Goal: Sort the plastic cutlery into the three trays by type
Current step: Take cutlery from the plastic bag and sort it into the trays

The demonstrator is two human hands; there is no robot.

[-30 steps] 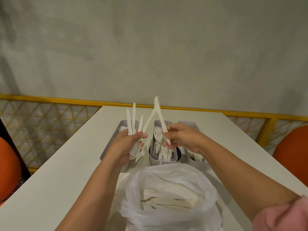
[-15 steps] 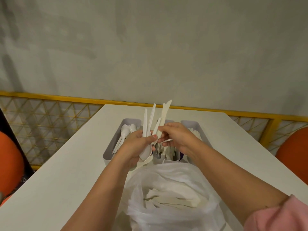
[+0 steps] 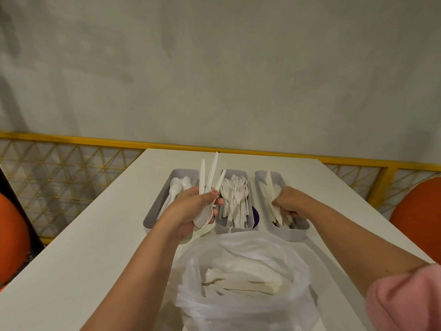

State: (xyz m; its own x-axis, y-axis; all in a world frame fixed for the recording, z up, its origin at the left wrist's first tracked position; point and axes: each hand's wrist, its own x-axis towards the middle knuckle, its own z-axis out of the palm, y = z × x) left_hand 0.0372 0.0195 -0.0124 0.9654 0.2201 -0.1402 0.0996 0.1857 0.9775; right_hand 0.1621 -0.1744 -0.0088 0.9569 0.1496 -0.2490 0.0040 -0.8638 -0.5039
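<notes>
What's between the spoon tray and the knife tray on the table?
The fork tray, filled with white forks, stands between the spoon tray and the knife tray. The head view shows it.

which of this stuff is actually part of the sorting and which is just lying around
Part of the job: left hand gripping a cutlery bundle; right hand in the knife tray; spoon tray; fork tray; plastic bag of unsorted cutlery.
Just there: table; yellow railing; orange chair.
</notes>
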